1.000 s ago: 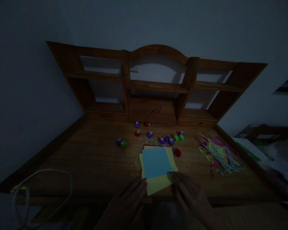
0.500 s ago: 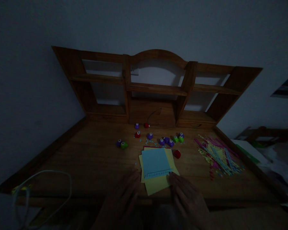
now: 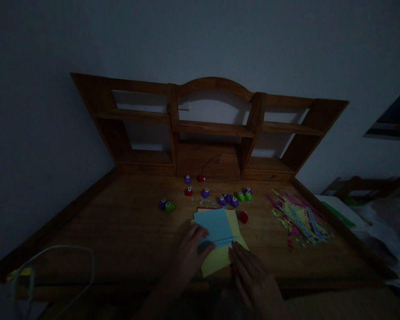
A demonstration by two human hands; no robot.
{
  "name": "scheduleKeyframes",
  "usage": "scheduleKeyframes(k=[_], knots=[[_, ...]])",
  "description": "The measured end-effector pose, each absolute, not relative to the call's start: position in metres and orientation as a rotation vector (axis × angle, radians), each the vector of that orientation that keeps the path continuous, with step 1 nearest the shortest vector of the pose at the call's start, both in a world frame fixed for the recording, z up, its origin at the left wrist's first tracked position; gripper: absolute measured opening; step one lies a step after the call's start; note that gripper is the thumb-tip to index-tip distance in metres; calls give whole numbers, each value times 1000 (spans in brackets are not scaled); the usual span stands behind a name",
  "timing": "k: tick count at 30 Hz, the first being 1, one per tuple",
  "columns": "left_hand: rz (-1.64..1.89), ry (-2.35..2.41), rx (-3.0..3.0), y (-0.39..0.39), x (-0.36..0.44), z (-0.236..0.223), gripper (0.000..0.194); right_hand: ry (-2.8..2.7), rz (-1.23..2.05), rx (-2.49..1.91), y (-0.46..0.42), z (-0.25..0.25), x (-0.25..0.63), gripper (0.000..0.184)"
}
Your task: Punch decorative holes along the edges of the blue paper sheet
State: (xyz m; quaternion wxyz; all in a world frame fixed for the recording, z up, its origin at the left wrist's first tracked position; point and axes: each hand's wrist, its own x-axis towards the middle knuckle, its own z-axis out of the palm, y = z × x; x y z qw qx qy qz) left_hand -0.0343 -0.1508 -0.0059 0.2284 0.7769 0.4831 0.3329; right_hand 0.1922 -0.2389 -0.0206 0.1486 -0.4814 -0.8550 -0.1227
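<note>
A light blue sheet (image 3: 213,222) lies on top of yellow paper (image 3: 216,260) near the desk's front. Along the blue sheet's lower edge runs a narrow blue strip with punched holes (image 3: 225,242). My left hand (image 3: 190,249) is over the left side of the sheets, thumb and forefinger apart around the strip's left end. My right hand (image 3: 250,269) rests on the lower right of the yellow paper, fingers stretched out, fingertips by the strip's right end. Neither hand visibly grips anything, though the dim light blurs the contact.
Several purple, green and red craft punches (image 3: 233,202) stand behind the paper among blue paper bits. A red punch (image 3: 243,217) sits right of the sheets. Cut coloured strips (image 3: 300,220) are heaped at right. A wooden shelf (image 3: 210,129) backs the desk; a white cable (image 3: 92,262) loops at left.
My left hand has moved up and right, from beside the paper onto its left side, thumb and forefinger spreading. My right hand stays by the strip's right end. The view has shifted slightly.
</note>
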Motion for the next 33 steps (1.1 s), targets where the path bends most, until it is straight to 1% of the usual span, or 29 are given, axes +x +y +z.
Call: scheduleKeyframes(k=[4, 8, 16, 21, 24, 26, 30, 33], knots=[[805, 1347, 2077, -143, -24, -3, 14, -2444, -412, -1357, -237, -22, 192, 59], [701, 1291, 2034, -137, -24, -3, 10, -2445, -464, -1326, -234, -23, 192, 56], [539, 1274, 2050, -131, -39, 4, 15, -2411, -425, -1298, -231, -27, 195, 57], [617, 1188, 2090, -132, -55, 2, 23, -2400, -364, -1306, -231, -18, 195, 53], [661, 1159, 2061, -134, -60, -1, 25, -2412, -358, -1304, -230, -16, 194, 50], [662, 1196, 2038, -137, -59, -4, 21, -2411, -351, -1301, -231, -20, 195, 52], [685, 1297, 2031, -143, -55, -6, 9, -2343, -323, -1347, -234, -33, 198, 61], [726, 1367, 2011, -143, -56, -2, 6, -2258, -286, -1393, -234, -35, 202, 64]])
